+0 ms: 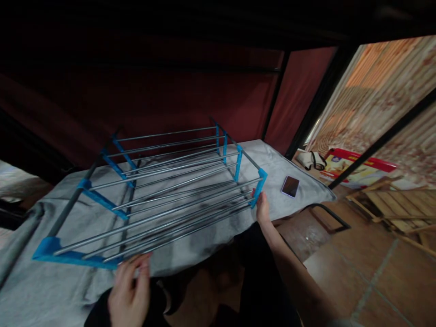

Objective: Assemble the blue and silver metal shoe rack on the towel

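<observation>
A shoe rack (177,185) of grey metal tubes with blue plastic brackets lies across the grey cloth. My right hand (262,206) is wrapped round the lower end of its near right bracket (259,187). At the near left corner, my left hand (131,286) has curled fingers by the end of the blue bracket (76,258), with thumb and fingertips at the lowest front tube. Its exact contact is partly hidden by the fingers. Several tubes run between the left and right brackets, some of them slanting.
Grey cloth (190,245) covers the surface under the rack. A phone (290,186) lies right of the rack. Black frame posts (315,97) and dark red fabric (163,95) stand behind. On the tiled floor to the right are a red-and-yellow box (354,165) and a wooden slatted piece (402,204).
</observation>
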Demonstrator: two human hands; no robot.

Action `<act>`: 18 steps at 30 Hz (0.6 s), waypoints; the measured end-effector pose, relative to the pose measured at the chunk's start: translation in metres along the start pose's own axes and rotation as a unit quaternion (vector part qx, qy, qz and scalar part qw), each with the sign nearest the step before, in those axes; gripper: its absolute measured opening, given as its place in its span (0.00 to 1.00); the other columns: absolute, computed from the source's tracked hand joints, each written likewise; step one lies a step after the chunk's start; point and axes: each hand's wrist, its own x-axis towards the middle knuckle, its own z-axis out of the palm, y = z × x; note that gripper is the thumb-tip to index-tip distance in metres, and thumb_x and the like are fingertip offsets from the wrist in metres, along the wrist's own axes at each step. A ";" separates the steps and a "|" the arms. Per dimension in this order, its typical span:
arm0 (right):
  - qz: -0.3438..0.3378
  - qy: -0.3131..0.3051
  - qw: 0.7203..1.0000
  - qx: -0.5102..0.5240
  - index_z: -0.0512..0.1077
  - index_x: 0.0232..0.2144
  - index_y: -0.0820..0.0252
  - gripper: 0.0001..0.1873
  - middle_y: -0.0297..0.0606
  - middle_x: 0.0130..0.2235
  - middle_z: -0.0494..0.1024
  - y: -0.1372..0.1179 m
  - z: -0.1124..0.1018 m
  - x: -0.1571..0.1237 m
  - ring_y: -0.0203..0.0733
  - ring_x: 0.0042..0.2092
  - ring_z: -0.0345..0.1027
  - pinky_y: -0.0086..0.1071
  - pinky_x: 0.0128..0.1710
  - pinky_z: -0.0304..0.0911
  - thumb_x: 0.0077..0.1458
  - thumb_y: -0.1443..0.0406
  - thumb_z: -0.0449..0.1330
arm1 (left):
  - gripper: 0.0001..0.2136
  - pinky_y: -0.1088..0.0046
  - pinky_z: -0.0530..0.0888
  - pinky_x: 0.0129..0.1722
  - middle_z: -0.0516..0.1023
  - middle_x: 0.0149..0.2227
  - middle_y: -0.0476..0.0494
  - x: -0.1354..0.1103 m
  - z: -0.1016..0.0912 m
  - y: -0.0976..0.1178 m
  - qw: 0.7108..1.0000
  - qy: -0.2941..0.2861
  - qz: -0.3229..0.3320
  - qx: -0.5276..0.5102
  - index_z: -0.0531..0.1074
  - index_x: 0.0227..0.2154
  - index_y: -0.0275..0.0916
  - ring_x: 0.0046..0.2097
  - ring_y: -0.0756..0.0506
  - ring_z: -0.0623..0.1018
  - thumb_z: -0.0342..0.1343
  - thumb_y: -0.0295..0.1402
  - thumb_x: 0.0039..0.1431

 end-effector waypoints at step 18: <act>-0.165 -0.034 0.963 -0.211 0.70 0.49 0.57 0.23 0.40 0.44 0.73 -0.006 0.002 -0.011 0.42 0.47 0.65 0.39 0.51 0.60 0.65 0.49 0.47 | 0.14 0.69 0.73 0.50 0.79 0.49 0.38 0.126 0.298 0.168 0.870 -0.449 0.192 0.063 0.71 0.49 0.37 0.51 0.42 0.78 0.45 0.28 0.66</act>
